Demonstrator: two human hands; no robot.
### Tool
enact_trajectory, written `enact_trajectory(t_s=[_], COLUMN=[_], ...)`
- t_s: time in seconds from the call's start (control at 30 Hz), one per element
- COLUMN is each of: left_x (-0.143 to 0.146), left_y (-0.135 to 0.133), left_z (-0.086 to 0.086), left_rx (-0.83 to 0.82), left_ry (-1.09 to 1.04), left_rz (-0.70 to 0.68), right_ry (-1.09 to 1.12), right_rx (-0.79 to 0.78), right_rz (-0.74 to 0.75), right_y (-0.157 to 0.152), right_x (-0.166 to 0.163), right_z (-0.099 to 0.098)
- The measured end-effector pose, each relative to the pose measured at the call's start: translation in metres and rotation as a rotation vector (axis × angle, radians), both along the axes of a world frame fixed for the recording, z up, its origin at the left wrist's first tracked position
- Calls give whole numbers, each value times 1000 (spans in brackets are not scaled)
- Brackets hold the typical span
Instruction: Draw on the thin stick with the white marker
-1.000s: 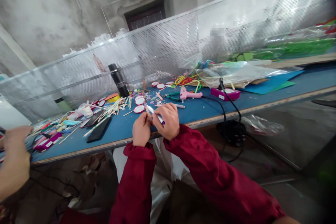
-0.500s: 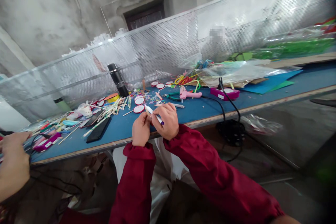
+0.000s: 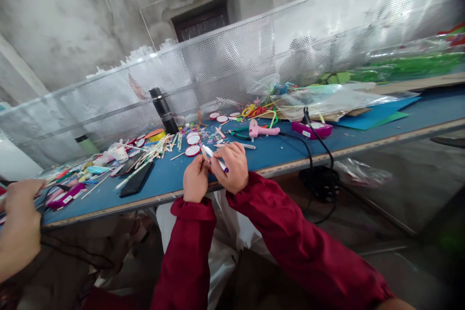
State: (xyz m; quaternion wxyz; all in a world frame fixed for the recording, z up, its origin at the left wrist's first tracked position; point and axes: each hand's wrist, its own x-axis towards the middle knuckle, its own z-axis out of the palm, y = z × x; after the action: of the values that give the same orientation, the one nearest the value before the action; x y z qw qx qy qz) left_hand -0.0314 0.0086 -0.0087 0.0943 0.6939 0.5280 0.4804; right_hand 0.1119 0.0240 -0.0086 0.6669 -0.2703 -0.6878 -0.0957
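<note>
My right hand [image 3: 232, 167] is closed round a white marker pen [image 3: 214, 159] with a purple end, its tip pointing toward my left hand. My left hand [image 3: 195, 179] is closed in a pinch on a small wooden stick [image 3: 204, 153], held right under the pen tip. Both hands hover over the near edge of the blue work table [image 3: 279, 152]. Both arms wear dark red sleeves. A red-rimmed white disc [image 3: 192, 150] lies on the table just beyond my left hand.
A pink glue gun [image 3: 262, 130] with a black cord, a magenta box [image 3: 313, 129], a black cylinder [image 3: 164, 110], a black phone [image 3: 136, 180], scattered sticks and discs, and plastic bags litter the table. A perforated metal screen backs it. Another person's hand [image 3: 20, 223] holds cables at the far left.
My hands stay almost still, the pen shifting only slightly against the stick. The other person's hand at the left has shifted slightly along the table edge.
</note>
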Motion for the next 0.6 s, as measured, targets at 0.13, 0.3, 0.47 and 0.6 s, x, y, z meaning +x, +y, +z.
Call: enact_trajectory(t_s=[0.13, 0.3, 0.47, 0.6], left_x=[0, 0, 0, 0], left_y=[1, 0, 0, 0], left_z=[0, 0, 1, 0], left_rx=[2, 5, -19, -11], left_ry=[6, -9, -7, -3], left_rz=[2, -18, 2, 0], right_ry=[-18, 7, 23, 7], right_rx=[8, 9, -2, 6], right_rz=[7, -3, -17, 3], right_y=[-1, -1, -1, -1], right_x=[0, 0, 0, 0], right_z=[0, 1, 0, 0])
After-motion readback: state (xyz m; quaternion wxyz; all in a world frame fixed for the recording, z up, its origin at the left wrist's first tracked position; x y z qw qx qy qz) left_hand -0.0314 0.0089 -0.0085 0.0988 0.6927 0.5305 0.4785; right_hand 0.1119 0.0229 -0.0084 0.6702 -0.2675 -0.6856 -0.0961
